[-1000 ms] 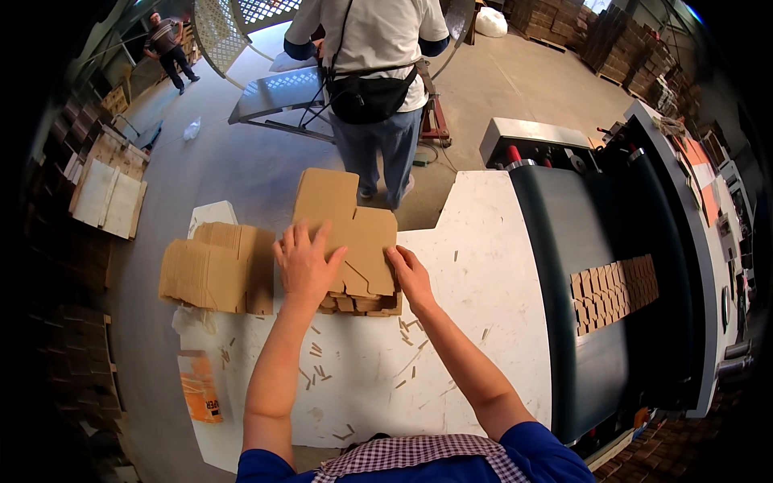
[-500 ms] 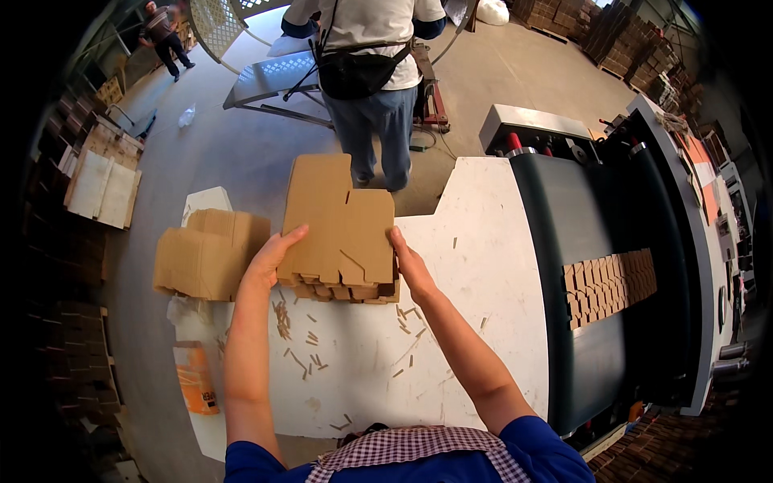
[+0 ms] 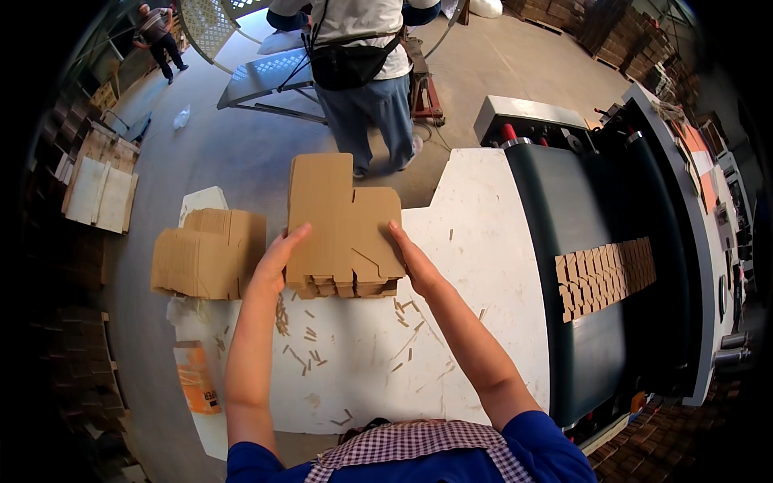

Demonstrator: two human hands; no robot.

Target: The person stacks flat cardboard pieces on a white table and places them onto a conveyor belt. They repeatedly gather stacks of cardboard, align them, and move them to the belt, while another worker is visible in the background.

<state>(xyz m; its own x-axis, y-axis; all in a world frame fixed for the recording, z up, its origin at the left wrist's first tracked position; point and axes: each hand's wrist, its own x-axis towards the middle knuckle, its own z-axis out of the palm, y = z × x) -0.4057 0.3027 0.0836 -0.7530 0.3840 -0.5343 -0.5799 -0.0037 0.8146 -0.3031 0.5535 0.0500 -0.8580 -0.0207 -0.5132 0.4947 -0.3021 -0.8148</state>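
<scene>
A stack of flat, die-cut brown cardboard box blanks (image 3: 334,217) is between my two hands over the white table. My left hand (image 3: 278,256) presses its left side, thumb along the top edge. On the opposite side my right hand (image 3: 411,256) grips it with the fingers mostly hidden beyond the edge. The near edges of the lower blanks show slightly uneven under the top one. Left of my left hand sits a second stack of similar blanks (image 3: 205,256).
Small cardboard scraps (image 3: 306,358) lie on the white table (image 3: 483,338). An orange-and-white packet (image 3: 197,377) is at its left edge. To the right, a dark conveyor belt (image 3: 592,370) carries a row of overlapping blanks (image 3: 608,278). A person (image 3: 366,105) stands beyond the table.
The blanks in my hands sit more evenly, their near edges less staggered. On the belt, the row has shifted slightly left and nearer. The person beyond the table has changed leg position.
</scene>
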